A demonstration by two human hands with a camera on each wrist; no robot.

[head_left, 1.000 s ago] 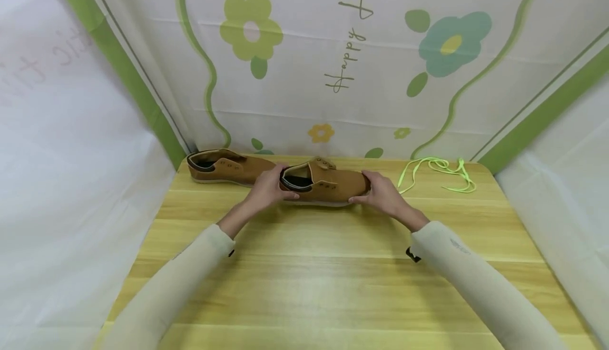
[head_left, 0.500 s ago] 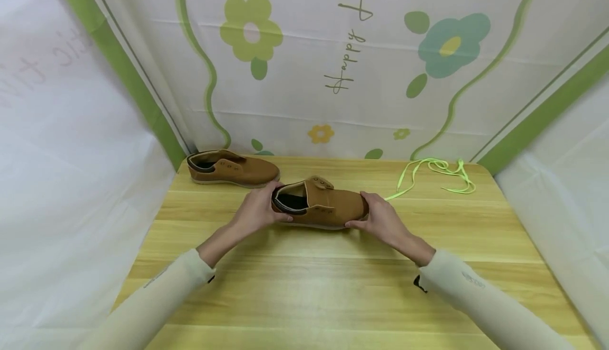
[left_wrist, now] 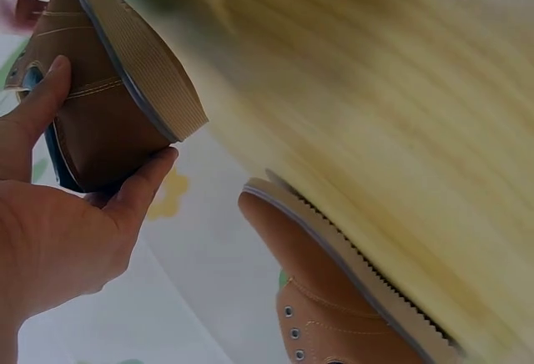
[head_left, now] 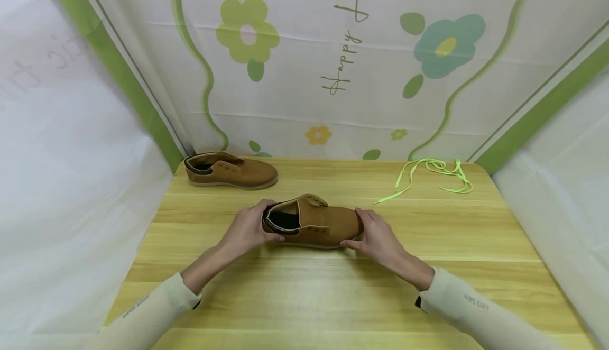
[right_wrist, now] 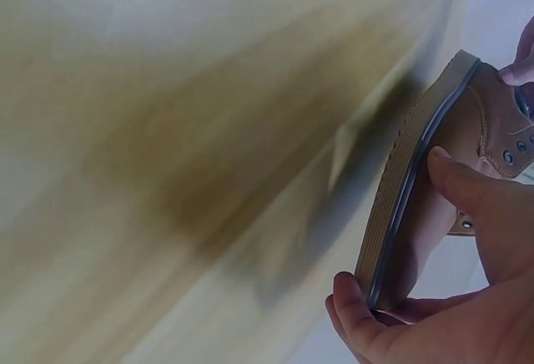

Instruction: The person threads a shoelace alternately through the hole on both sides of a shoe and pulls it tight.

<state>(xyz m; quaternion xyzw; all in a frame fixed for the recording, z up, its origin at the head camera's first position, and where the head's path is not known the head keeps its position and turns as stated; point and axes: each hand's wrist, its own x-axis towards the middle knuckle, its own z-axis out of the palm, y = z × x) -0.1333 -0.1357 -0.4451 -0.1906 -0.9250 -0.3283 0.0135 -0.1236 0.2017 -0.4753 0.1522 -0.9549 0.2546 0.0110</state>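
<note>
Near shoe point(head_left: 315, 218), head view: over the table point(head_left: 304, 297), closer than far shoe point(head_left: 252, 174) and lime laces point(head_left: 440, 165).
Left hand point(left_wrist: 67, 230), left wrist view: curled round heel point(left_wrist: 113, 126); sole seemingly off the surface.
Right hand point(right_wrist: 463, 276), right wrist view: pinching toe point(right_wrist: 405, 264); best carried level, both ends pressed evenly.

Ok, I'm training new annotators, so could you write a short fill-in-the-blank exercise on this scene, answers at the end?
1. The left hand grips the heel of the nearer shoe, and the right hand grips its ____.
2. On the table, the farther shoe sits near the far ____ corner.
3. In the head view, the yellow-green lacing lies to the ____ of both shoes.
4. The five-letter word on the flowered backdrop reads ____.

Missing words: toe; left; right; Happy.
</note>
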